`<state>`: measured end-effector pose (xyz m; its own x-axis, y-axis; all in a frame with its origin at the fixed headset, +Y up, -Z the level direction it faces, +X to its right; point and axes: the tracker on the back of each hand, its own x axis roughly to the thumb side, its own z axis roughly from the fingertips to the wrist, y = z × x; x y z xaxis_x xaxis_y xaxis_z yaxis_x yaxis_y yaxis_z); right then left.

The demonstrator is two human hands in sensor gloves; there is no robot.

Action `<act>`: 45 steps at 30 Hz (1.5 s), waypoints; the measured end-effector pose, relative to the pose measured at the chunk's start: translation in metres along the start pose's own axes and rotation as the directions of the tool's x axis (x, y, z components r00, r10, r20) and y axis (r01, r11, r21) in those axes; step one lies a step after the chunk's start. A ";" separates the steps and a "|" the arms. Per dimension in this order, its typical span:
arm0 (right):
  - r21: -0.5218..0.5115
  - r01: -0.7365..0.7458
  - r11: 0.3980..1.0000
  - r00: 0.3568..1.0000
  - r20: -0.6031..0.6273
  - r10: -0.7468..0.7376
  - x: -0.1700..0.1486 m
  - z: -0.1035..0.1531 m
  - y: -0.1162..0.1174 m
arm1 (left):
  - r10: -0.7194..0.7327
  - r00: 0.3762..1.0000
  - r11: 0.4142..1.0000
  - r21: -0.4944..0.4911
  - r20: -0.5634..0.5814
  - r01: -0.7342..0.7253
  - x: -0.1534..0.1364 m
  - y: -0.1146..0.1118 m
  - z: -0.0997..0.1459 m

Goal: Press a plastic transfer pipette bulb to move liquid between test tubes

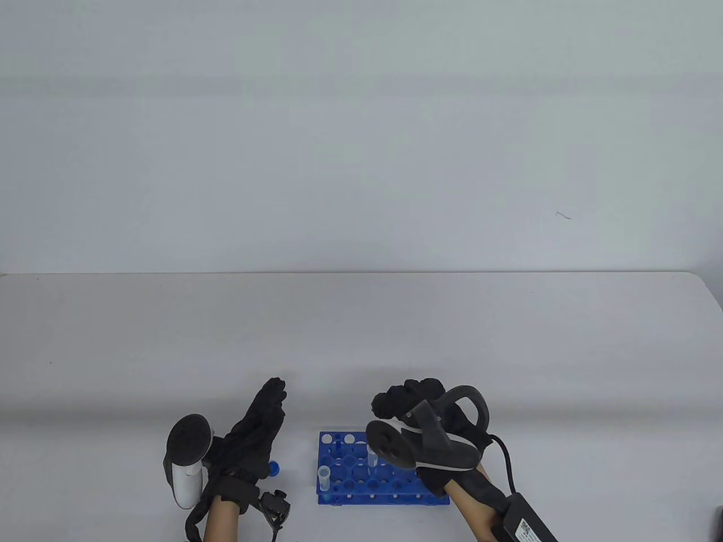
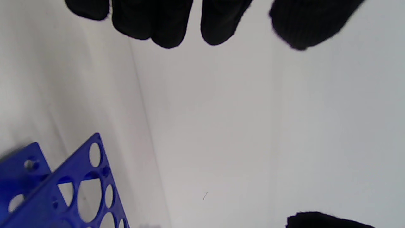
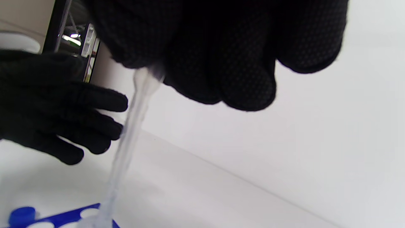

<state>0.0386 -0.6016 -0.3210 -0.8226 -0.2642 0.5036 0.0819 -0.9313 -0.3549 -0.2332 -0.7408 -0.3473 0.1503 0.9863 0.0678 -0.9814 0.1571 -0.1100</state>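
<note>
A blue test tube rack (image 1: 361, 474) sits near the table's front edge; a corner of it shows in the left wrist view (image 2: 79, 186). Two clear tubes stand in it, one at the front left (image 1: 323, 477) and one further right (image 1: 371, 456). My right hand (image 1: 415, 398) hovers above the rack and grips a clear plastic pipette (image 3: 131, 126) by its bulb, stem pointing down toward the rack (image 3: 72, 213). My left hand (image 1: 260, 423) is left of the rack, fingers (image 2: 167, 22) stretched out and holding nothing. A blue cap (image 1: 274, 468) lies by that hand.
The white table (image 1: 361, 339) stretches far behind the rack to a pale wall. A black cable and box (image 1: 522, 522) trail from my right wrist at the bottom edge.
</note>
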 end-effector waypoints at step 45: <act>0.136 0.019 0.991 0.999 0.028 -0.023 0.021 -0.010 0.047 | -0.005 1.000 1.000 -0.001 -0.001 0.005 0.000 0.000 0.000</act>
<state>0.0194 -0.6482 -0.3349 -0.8081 -0.2501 0.5333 0.1422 -0.9614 -0.2354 -0.2330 -0.7409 -0.3471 0.1552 0.9856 0.0677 -0.9805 0.1620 -0.1109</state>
